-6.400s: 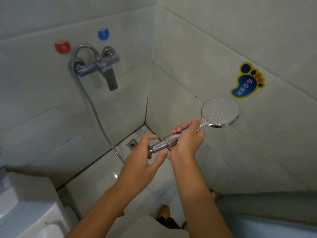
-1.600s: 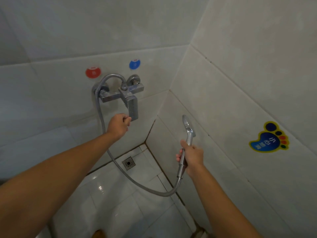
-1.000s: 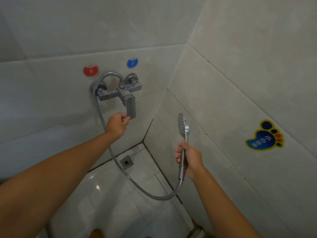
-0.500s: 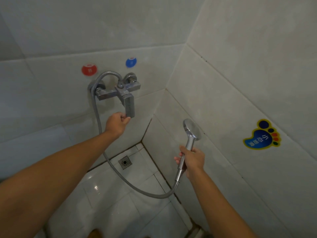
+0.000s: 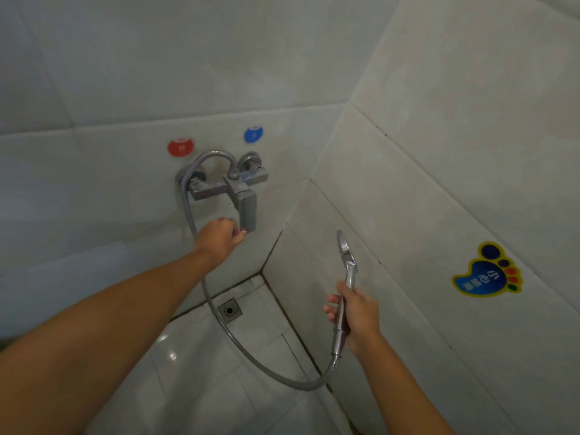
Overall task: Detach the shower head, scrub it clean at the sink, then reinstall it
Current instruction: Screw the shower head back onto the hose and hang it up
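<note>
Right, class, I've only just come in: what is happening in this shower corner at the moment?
A person stands in a tiled shower corner. Their right hand grips the handle of the shower head, held upright and joined to the metal hose, which loops down and back up to the wall mixer tap. Their left hand has its fingers curled on the bottom end of the tap's lever. No water is visible. A floor drain sits in the corner below.

A blue foot-shaped sticker (image 5: 487,275) with a yellow edge is sitting on the right-hand wall tile, carrying white Chinese characters tilted and too blurred to read surely. A red round sticker (image 5: 180,147) and a blue round sticker (image 5: 253,135) are showing white marks above the tap, unreadable.
</note>
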{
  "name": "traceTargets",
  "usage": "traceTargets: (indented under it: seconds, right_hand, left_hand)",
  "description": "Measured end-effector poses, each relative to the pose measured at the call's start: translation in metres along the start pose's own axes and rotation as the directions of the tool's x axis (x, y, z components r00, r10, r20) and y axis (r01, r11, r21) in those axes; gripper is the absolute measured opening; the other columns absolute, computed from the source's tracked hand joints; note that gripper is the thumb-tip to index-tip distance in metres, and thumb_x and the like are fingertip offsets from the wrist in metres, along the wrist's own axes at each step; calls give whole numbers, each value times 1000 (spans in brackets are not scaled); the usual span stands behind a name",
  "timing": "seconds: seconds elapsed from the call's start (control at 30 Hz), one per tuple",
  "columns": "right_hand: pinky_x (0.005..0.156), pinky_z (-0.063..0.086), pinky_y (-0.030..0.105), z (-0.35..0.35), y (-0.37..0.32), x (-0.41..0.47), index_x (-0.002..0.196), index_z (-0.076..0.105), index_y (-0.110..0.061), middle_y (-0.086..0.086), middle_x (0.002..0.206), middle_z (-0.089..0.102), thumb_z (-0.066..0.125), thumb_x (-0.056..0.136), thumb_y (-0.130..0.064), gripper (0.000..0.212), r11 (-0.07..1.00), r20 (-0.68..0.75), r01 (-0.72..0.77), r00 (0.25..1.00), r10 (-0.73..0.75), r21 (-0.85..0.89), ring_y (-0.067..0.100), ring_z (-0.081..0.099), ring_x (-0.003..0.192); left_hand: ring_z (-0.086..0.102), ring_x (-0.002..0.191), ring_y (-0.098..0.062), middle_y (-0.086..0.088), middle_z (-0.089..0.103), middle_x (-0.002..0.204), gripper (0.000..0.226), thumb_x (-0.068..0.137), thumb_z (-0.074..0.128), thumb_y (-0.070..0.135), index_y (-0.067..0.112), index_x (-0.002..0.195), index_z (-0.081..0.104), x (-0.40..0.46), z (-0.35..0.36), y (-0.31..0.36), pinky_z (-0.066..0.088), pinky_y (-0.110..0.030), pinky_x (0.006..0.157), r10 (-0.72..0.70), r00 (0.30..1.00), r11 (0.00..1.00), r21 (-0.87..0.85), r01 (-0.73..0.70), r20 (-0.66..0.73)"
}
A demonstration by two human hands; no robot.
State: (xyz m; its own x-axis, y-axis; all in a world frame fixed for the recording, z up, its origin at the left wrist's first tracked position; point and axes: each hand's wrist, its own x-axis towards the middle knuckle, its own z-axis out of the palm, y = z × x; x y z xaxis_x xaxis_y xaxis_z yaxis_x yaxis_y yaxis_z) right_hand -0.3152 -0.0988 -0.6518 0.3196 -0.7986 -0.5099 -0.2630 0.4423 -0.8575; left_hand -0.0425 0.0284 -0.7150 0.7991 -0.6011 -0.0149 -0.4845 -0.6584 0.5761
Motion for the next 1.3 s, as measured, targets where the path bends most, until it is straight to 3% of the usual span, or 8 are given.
traceTargets:
  seconds: [0.43, 0.57, 0.63, 0.7, 0.77, 0.9, 1.13, 1.3]
  right_hand:
    - [39, 47, 23, 19, -12, -16, 94, 60, -3, 16, 72, 62, 63, 94, -15, 12, 1000, -19, 1, 1000, 0, 24, 19, 57, 42]
    - [38, 42, 24, 23, -12, -17, 92, 56, -5, 9, 63, 54, 62, 94, -15, 12, 1000, -10, -6, 1000, 6, 13, 16, 49, 40]
    - [38, 41, 24, 26, -11, -17, 89, 54, -7, 6, 60, 52, 66, 92, -16, 15, 1000, 0, 5, 1000, -5, -16, 15, 47, 40]
    - [37, 41, 23, 31, -10, -17, 90, 52, -6, 5, 60, 53, 68, 90, -14, 18, 999, 4, 16, 1000, -16, -52, 14, 47, 40]
    - [36, 40, 23, 39, -8, -16, 97, 49, -5, 8, 63, 54, 64, 91, -9, 16, 997, 11, 22, 1000, -21, -77, 14, 48, 38]
    - [38, 46, 24, 59, -5, -9, 90, 46, -4, 15, 73, 59, 51, 97, -6, 9, 999, 90, 13, 996, -10, -35, 20, 58, 43]
    - [51, 52, 27, 73, -5, 11, 77, 58, -2, 10, 61, 61, 55, 97, -13, 23, 998, 178, 15, 984, -5, -59, 17, 59, 50]
    - [60, 55, 30, 69, -19, 23, 92, 63, -4, 6, 67, 70, 58, 95, -13, 11, 1000, 409, 23, 912, -17, -11, 19, 65, 60]
  left_hand:
    - [67, 79, -31, -14, 72, 81, 40, 92, 55, 43, 7, 80, 69, 25, -6, -14, 52, -36, 69, 9, 991, 975, 218, -38, 131]
    - [64, 101, -33, -18, 68, 107, 54, 96, 42, 51, 3, 104, 65, 16, -1, -9, 50, -36, 82, -140, 966, 962, 259, 81, 217]
    - [62, 108, -33, -19, 65, 116, 54, 97, 44, 49, 1, 115, 61, -2, 3, -3, 49, -33, 86, -199, 917, 973, 180, 143, 346]
    - [69, 84, -27, -14, 72, 91, 40, 95, 53, 39, 3, 94, 69, -24, 14, 4, 51, -23, 67, -181, 855, 975, -27, 222, 486]
    - [63, 54, -18, -5, 65, 63, 33, 95, 55, 26, 10, 68, 66, -54, 24, 21, 43, -17, 42, -118, 783, 878, -304, 369, 611]
    - [68, 60, -17, -9, 69, 76, 28, 93, 55, 31, 9, 84, 68, -100, 35, 58, 49, -22, 52, 33, 685, 623, -551, 556, 728]
    - [64, 76, -22, -10, 68, 84, 28, 98, 53, 33, 10, 93, 68, -120, 32, 94, 58, -33, 73, 111, 748, 319, -736, 597, 654]
    - [57, 65, -10, 0, 61, 73, 23, 99, 50, 31, 14, 92, 63, -120, 31, 112, 49, -19, 58, 31, 810, 348, -766, 540, 585]
